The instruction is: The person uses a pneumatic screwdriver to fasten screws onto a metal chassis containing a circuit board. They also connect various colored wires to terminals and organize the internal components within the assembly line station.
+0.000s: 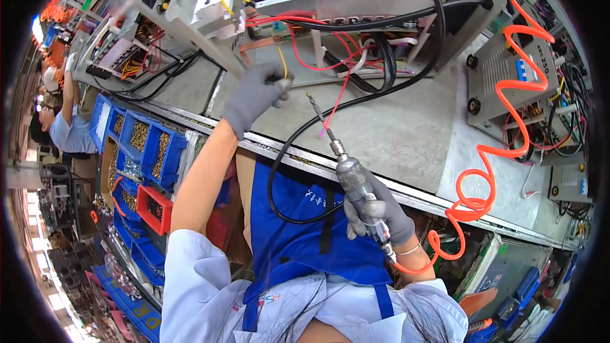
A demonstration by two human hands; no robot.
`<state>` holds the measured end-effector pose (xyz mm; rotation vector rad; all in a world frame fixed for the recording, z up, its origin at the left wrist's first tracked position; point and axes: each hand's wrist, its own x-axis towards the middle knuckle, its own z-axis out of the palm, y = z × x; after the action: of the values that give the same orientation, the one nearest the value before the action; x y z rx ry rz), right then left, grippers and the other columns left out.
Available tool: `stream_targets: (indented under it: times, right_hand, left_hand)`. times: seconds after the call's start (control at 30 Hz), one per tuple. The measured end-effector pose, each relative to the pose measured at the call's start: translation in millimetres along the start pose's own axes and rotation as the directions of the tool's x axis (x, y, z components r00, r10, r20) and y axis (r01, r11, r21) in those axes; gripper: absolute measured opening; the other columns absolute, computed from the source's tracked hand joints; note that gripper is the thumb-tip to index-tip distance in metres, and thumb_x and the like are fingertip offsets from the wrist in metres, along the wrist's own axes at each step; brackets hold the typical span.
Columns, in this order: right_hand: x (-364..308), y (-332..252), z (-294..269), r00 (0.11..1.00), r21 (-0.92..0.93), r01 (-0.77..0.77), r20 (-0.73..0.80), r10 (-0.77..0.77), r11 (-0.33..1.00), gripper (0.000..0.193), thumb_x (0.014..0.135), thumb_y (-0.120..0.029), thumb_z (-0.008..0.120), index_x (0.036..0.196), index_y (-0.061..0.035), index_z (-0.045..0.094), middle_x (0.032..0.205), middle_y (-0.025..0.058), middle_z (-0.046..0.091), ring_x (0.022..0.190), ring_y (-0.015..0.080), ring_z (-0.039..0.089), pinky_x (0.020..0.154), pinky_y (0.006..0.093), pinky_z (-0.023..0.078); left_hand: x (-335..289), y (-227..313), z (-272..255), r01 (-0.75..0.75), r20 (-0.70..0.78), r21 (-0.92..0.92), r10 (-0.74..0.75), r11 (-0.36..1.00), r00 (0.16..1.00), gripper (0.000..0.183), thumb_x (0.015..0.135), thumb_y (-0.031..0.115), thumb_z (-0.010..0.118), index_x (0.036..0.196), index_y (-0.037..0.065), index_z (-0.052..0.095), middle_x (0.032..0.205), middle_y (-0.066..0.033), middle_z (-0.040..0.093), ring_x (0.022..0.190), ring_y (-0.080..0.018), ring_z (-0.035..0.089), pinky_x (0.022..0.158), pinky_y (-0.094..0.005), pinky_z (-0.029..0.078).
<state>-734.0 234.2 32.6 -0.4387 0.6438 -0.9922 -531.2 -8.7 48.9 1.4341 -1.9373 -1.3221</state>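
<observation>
My left hand (255,96), in a grey glove, pinches the lower end of a thin yellow wire (283,60) in front of an opened metal machine chassis (356,13). Wrapped around a grey pneumatic screwdriver (353,174) is my right hand (381,209), gloved alike. The driver's long bit slants up and left, its tip just right of my left fingers and apart from them. Something small and brass-coloured sits at that tip, too small to make out. Red wires (311,63) and a thick black cable (406,82) hang out of the chassis.
An orange coiled air hose (489,152) runs from the driver up the right side. Blue bins (152,149) of brass fasteners and a red bin (154,209) stand at left. Another grey machine (508,82) is at right. A person (67,127) works at far left.
</observation>
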Motion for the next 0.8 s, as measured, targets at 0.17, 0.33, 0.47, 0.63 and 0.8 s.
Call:
stream_targets:
  times: [0.17, 0.33, 0.47, 0.63, 0.8]
  right_hand:
    - [21, 10, -8, 0.999, 0.014, -0.047, 0.006, 0.047, 0.999, 0.081, 0.077, -0.018, 0.064, 0.146, -0.0056, 0.025, 0.078, 0.0083, 0.054, 0.055, 0.0140, 0.058, 0.056, 0.0299, 0.055]
    - [48, 13, -1, 0.993, -0.063, -0.097, -0.071, 0.093, 0.993, 0.082, 0.079, -0.017, 0.065, 0.148, -0.0078, 0.023, 0.081, 0.0073, 0.054, 0.058, 0.0134, 0.059, 0.053, 0.0287, 0.054]
    - [61, 18, 0, 0.994, -0.066, -0.087, -0.071, 0.082, 0.994, 0.082, 0.079, -0.015, 0.066, 0.148, -0.0081, 0.023, 0.079, 0.0070, 0.053, 0.053, 0.0143, 0.058, 0.050, 0.0279, 0.053]
    - [72, 21, 2, 0.998, -0.055, -0.037, -0.060, 0.034, 0.998, 0.081, 0.080, -0.016, 0.066, 0.148, -0.0081, 0.023, 0.078, 0.0074, 0.053, 0.051, 0.0151, 0.059, 0.049, 0.0284, 0.052]
    - [80, 22, 3, 0.997, -0.058, -0.023, -0.079, 0.018, 0.998, 0.080, 0.080, -0.017, 0.066, 0.147, -0.0075, 0.024, 0.079, 0.0075, 0.054, 0.052, 0.0156, 0.059, 0.048, 0.0284, 0.052]
  left_hand:
    - [5, -32, -3, -0.132, -0.029, 0.239, 0.143, 0.962, 0.989, 0.020, 0.088, 0.012, 0.064, 0.106, 0.003, 0.068, 0.084, -0.0070, 0.065, 0.069, -0.0076, 0.061, 0.056, -0.0229, 0.050]
    - [7, -63, 17, -0.097, -0.284, -0.091, 0.068, 0.991, 0.957, 0.021, 0.091, 0.011, 0.061, 0.108, 0.000, 0.066, 0.091, -0.0055, 0.067, 0.081, -0.0109, 0.065, 0.065, -0.0225, 0.053]
    - [10, -77, 21, -0.197, -0.424, -0.084, 0.144, 0.977, 0.894, 0.017, 0.090, 0.012, 0.064, 0.100, -0.001, 0.068, 0.078, -0.0018, 0.064, 0.066, -0.0061, 0.056, 0.058, -0.0220, 0.047]
    - [15, -87, 22, -0.289, -0.436, 0.063, 0.286, 0.955, 0.853, 0.020, 0.090, 0.014, 0.065, 0.101, -0.003, 0.067, 0.077, -0.0034, 0.064, 0.070, -0.0057, 0.053, 0.065, -0.0231, 0.046]
    - [14, -86, 19, -0.239, -0.402, 0.156, 0.282, 0.959, 0.871, 0.020, 0.090, 0.010, 0.064, 0.106, -0.002, 0.067, 0.090, -0.0054, 0.067, 0.081, -0.0081, 0.058, 0.074, -0.0243, 0.049]
